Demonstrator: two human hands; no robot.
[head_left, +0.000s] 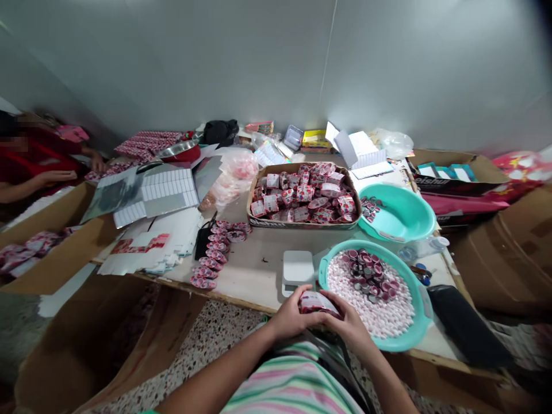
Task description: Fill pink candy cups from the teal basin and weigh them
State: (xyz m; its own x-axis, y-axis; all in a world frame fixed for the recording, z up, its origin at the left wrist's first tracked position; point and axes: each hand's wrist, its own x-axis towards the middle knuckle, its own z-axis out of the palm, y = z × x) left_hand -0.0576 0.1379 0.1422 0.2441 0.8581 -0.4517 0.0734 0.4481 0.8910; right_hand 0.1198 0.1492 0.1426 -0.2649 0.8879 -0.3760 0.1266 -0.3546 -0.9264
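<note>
Between my two hands is a red and white wrapped packet (318, 303), held just off the table's front edge. My left hand (290, 315) is closed round its left side and my right hand (350, 322) round its right side. Just beyond them lies a small white scale (298, 268) with nothing on its plate. To the right, a turquoise basin (425, 293) holds many small white and pink pieces, with a heap of dark red round pieces (370, 275) on top. Behind the scale, an open carton (302, 225) is full of similar wrapped packets.
A second turquoise basin (414, 213) stands behind the first. Flat patterned packets (210, 263) lie in a row at centre left, near printed sheets (150, 247). A black case (466, 325) lies at right. Another person (38, 158) sits at far left beside a cardboard box (64, 261).
</note>
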